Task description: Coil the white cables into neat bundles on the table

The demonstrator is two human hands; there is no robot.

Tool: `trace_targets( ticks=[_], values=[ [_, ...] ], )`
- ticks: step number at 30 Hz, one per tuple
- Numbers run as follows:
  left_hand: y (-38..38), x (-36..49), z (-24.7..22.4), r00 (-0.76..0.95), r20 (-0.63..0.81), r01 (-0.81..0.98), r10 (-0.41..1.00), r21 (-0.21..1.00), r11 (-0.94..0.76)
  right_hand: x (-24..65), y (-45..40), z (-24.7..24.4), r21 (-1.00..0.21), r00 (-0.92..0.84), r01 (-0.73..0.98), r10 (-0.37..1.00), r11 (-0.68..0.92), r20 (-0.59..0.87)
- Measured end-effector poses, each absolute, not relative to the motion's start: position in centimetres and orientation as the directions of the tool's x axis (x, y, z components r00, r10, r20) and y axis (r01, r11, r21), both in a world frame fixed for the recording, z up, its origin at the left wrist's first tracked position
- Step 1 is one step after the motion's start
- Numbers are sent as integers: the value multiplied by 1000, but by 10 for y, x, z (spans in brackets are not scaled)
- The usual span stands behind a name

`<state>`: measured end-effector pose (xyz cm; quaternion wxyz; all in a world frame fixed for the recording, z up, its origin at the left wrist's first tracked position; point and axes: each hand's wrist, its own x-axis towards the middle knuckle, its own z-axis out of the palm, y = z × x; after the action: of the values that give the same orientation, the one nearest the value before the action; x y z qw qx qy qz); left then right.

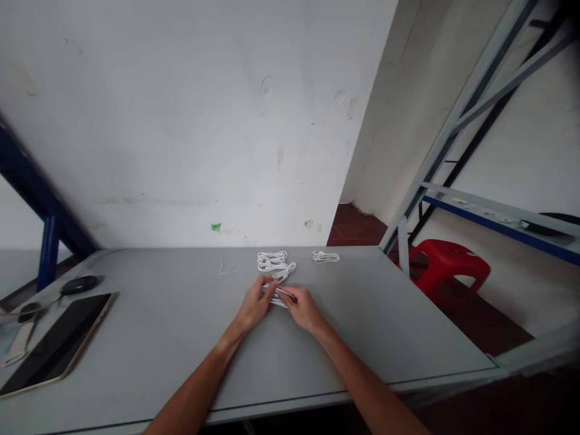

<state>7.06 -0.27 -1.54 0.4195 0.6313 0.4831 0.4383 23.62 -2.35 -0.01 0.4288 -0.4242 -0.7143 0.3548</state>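
Observation:
Between my two hands is a coiled white cable (pixel 279 300), low over the grey table. My left hand (pixel 254 303) grips its left end, thumb and fingers closed around the strands. At the other end, my right hand (pixel 302 307) pinches the same coil. Just beyond my fingers lies another white cable bundle (pixel 285 273), partly hidden by my left fingertips. Behind it rests a larger group of coiled white cables (pixel 272 260). One separate coiled cable (pixel 326 257) sits farther right, near the back edge.
Thin white ties (pixel 228 269) lie left of the cables. On the table's left are a tablet (pixel 57 344), a black computer mouse (pixel 79 284) and a watch-like item with a pale strap (pixel 22 338). A white wall (pixel 203 121) stands behind; a red stool (pixel 446 260) is at right.

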Motion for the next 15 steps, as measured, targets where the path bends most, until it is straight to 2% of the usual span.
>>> trace_targets(
  ticks=[6, 9, 12, 15],
  values=[
    [1, 72, -14, 76, 118, 310, 990, 941, -136, 232, -31, 2, -767, -381, 416, 859, 489, 341],
    [-1, 72, -9, 110, 106, 307, 988, 942, -135, 234, -28, 1, -711, -384, 493, 859, 501, 338],
    [-7, 72, -3, 251, 101, 278, 963, 945, -172, 240, -23, 1, -744, -328, 484, 883, 462, 335],
    [-11, 72, 2, 332, 132, 251, 934, 942, -223, 245, -20, 2, -837, -295, 381, 909, 394, 294]
  ],
)
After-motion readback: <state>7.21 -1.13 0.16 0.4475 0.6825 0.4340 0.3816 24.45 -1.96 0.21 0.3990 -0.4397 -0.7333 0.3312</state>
